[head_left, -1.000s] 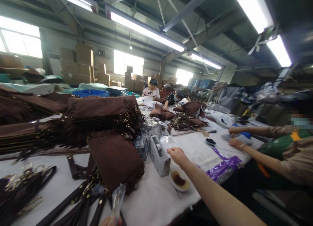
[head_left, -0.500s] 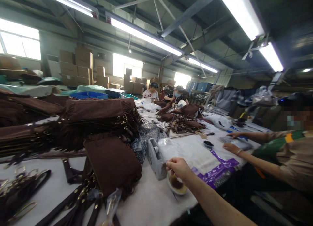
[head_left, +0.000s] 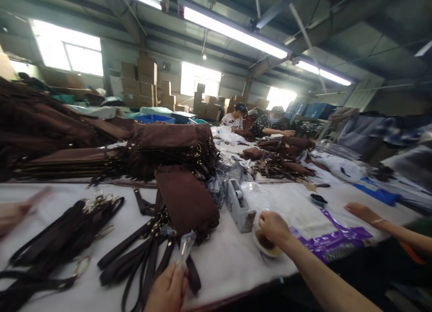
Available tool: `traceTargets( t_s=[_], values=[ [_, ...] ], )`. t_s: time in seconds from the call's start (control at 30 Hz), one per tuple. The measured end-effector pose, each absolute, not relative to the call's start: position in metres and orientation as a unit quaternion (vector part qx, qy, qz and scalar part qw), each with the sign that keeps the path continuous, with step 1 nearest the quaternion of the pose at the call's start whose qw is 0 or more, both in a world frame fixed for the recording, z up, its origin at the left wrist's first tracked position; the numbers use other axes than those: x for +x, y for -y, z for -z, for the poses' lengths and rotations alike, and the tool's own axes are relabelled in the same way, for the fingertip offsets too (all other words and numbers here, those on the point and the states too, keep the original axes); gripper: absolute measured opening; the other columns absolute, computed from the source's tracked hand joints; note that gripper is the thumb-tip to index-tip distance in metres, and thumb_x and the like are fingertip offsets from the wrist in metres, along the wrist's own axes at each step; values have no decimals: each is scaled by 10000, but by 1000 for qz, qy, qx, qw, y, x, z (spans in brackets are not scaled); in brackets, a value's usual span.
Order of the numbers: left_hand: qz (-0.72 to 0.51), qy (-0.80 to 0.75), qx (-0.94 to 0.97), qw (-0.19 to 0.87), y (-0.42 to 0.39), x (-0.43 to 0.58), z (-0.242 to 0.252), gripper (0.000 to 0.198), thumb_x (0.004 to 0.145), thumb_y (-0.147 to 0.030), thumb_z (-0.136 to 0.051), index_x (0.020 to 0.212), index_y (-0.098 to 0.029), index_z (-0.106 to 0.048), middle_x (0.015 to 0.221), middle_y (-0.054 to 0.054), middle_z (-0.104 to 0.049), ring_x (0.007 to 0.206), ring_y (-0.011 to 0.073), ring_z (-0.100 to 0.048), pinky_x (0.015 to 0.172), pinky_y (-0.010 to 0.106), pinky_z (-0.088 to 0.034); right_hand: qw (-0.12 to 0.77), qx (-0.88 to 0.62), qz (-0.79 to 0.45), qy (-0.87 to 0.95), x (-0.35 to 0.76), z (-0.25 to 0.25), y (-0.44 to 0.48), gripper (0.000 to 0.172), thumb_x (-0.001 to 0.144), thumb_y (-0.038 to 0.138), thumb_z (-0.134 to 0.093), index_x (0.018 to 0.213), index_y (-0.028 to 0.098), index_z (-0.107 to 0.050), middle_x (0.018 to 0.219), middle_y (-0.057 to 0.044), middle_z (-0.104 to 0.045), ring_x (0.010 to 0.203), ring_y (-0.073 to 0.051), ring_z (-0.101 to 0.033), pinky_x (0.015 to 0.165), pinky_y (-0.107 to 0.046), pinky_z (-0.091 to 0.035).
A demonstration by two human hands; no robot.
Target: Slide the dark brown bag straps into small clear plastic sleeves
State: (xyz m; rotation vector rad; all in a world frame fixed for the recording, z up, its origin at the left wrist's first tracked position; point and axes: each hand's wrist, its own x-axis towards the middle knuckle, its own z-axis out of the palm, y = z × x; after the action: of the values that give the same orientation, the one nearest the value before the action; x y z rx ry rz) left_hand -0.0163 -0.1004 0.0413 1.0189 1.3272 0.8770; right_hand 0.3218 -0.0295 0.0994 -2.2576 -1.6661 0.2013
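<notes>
My left hand (head_left: 168, 287) is closed around a metal clasp wrapped in clear plastic (head_left: 185, 246), in front of a bundle of dark brown straps (head_left: 135, 249). Behind these lies a brown fringed bag (head_left: 185, 199). My right hand (head_left: 275, 226) has its fingers curled together over a small white dish (head_left: 258, 240) with something brown in it. Whatever sits between those fingertips is hidden. Just left of the dish stands a grey tape dispenser (head_left: 239, 210).
Stacked brown bags (head_left: 162, 141) rise behind. More straps with gold rings (head_left: 67, 231) lie at left. Purple plastic packaging (head_left: 334, 237) and a small dark bowl (head_left: 318, 199) are on the right. Co-workers' hands appear at the left edge (head_left: 11, 217), blurred, and right (head_left: 361, 212).
The view has turned left and shifted the scene rightward. My left hand has come into fuller view with the wrapped clasp. My right hand stays over the dish.
</notes>
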Motion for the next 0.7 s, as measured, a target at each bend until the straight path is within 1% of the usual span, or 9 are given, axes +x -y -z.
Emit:
traceTargets(
  t_s=[0.07,0.13,0.2,0.23,0.33,0.4,0.47,0.57,0.7],
  values=[
    [-378,-582,458,555,102,-18,-44,466,791,-645,-445,709,-195,-533,513,-66,-338,459,97,-295,434,216,-201,157,-787,-76,592,320,-100,38,223,758,174,-491,606,146,-652,675,-122,-678,676,-208,-594,638,-302,-353],
    [-378,-593,485,520,103,-18,-45,389,844,-543,-426,690,-200,-526,508,-59,-361,457,105,-318,450,230,-213,188,-758,-126,611,306,-106,50,233,781,230,-500,628,166,-664,644,-71,-676,652,-188,-593,642,-286,-376],
    [-381,-600,518,476,104,-17,-47,328,866,-450,-428,664,-209,-522,508,-43,-409,464,119,-364,474,248,-238,232,-699,-226,637,275,-115,63,227,790,284,-525,662,181,-681,628,-32,-678,630,-169,-592,640,-266,-398],
    [-384,-603,535,450,104,-16,-48,303,869,-410,-436,655,-214,-523,518,-31,-441,477,127,-392,491,257,-250,239,-661,-280,654,254,-119,70,230,785,295,-542,637,180,-676,619,-25,-677,614,-161,-584,624,-258,-398],
    [-385,-610,577,383,107,-16,-51,258,871,-333,-454,648,-228,-530,551,-4,-504,517,148,-449,540,281,-269,233,-575,-417,664,186,-124,82,254,769,275,-559,558,174,-656,579,-14,-670,536,-124,-528,560,-238,-375],
    [-384,-611,595,353,109,-18,-52,247,877,-320,-454,657,-237,-529,568,7,-528,533,160,-466,563,294,-272,238,-546,-470,651,148,-119,83,252,749,252,-559,525,168,-638,540,-9,-651,505,-109,-510,531,-222,-370],
    [-385,-611,605,335,111,-21,-51,244,883,-326,-454,667,-242,-531,599,24,-558,561,175,-490,587,305,-281,242,-546,-490,635,123,-111,78,242,721,235,-552,500,162,-619,501,-3,-625,467,-97,-492,489,-207,-356],
    [-392,-607,605,335,113,-26,-48,247,890,-340,-446,685,-245,-547,649,53,-591,617,199,-523,624,319,-300,226,-570,-479,629,104,-99,68,215,675,212,-536,480,160,-609,451,8,-582,410,-85,-454,422,-198,-312],
    [-392,-609,598,342,113,-30,-42,230,878,-317,-455,678,-246,-543,651,67,-582,609,210,-519,630,333,-314,202,-594,-450,636,98,-90,60,212,643,202,-512,454,163,-599,425,6,-564,387,-90,-456,392,-198,-309]
  ],
)
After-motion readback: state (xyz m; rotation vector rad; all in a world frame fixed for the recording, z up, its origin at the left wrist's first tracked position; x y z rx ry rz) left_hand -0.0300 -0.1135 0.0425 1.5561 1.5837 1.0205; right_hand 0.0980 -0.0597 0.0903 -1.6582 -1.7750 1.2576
